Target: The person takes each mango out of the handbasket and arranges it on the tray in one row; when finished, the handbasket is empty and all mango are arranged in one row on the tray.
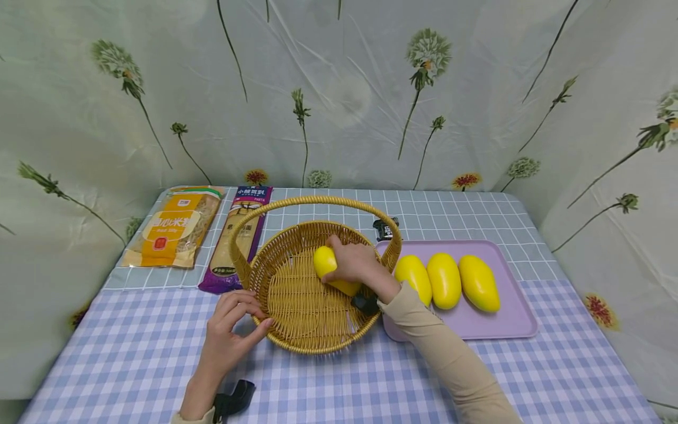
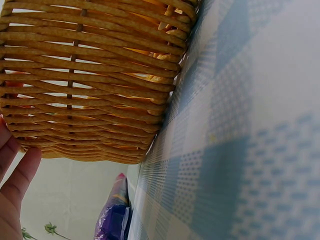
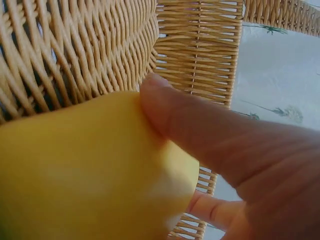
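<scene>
A round wicker basket (image 1: pixel 304 300) with a tall arched handle (image 1: pixel 312 200) stands on the table. My right hand (image 1: pixel 355 262) is inside it on the right, gripping a yellow mango (image 1: pixel 325 262) between thumb and fingers. In the right wrist view the thumb (image 3: pixel 200 125) presses on the mango (image 3: pixel 95 170), close to the woven wall (image 3: pixel 95 50). At the basket's left rim, my left hand (image 1: pixel 233 327) holds the edge. The left wrist view shows its fingertips (image 2: pixel 27 167) at the rim; part of that hand is cut off there.
Right of the basket, a lilac tray (image 1: pixel 508 306) bears three more mangoes (image 1: pixel 445 281). To the left lie an orange food packet (image 1: pixel 175 227) and a purple pasta packet (image 1: pixel 238 235). A small black object (image 1: pixel 385 228) sits behind the tray. A floral curtain (image 1: pixel 349 118) hangs behind the table.
</scene>
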Available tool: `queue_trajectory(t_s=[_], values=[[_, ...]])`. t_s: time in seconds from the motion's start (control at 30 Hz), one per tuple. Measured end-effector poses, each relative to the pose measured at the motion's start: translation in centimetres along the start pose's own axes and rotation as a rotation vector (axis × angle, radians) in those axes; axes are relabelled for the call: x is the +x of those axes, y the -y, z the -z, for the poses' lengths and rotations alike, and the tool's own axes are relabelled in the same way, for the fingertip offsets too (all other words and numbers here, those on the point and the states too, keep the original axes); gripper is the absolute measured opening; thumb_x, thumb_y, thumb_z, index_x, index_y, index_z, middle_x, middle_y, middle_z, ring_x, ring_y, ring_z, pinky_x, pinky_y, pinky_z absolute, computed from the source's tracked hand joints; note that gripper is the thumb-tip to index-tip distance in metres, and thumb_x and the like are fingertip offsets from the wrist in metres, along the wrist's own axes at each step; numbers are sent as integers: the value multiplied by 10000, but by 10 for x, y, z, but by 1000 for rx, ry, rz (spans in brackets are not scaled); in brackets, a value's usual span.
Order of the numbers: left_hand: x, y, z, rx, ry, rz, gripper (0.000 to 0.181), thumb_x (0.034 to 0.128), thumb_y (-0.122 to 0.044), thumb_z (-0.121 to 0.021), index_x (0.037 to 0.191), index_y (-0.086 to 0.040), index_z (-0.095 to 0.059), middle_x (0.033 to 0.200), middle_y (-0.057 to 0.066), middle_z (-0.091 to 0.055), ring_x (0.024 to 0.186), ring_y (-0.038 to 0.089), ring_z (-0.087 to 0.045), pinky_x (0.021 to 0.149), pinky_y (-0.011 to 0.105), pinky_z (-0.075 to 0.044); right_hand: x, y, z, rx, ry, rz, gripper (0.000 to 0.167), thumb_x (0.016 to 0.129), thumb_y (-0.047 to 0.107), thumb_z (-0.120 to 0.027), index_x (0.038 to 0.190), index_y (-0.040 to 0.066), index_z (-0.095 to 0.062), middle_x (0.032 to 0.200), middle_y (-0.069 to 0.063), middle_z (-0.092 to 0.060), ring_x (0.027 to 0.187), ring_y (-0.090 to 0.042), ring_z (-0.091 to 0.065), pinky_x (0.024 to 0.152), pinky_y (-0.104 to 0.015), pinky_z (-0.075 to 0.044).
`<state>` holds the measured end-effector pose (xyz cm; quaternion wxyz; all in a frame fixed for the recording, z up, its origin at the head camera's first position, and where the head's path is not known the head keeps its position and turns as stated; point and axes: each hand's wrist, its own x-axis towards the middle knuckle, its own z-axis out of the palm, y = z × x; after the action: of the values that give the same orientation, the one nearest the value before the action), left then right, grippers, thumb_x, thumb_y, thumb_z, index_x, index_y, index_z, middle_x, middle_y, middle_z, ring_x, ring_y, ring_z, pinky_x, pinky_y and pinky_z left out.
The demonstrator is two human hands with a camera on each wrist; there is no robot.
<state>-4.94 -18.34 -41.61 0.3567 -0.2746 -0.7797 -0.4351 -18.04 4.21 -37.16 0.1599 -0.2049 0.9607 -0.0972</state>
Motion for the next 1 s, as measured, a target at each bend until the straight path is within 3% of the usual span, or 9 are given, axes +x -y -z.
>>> queue_trajectory(t_s=[0.47,1.0], values=[[-3,2,0,5,5,8,354,894,-356,-655,710,-60,-596,824,140,-590,887,335,-521,932,255,-365,-5,3,-1,51,32,50,766,725,493,-781,1308,177,-397,911,-45,-622,681,-170,-551,580,-305,-426],[0,-2,1,-8,4,-1,331,886,-322,-675,711,-52,-596,824,130,-592,879,337,-521,926,257,-370,-17,1,9,177,-76,116,688,717,487,-786,1256,248,-432,955,-31,-643,713,-149,-557,614,-318,-427]])
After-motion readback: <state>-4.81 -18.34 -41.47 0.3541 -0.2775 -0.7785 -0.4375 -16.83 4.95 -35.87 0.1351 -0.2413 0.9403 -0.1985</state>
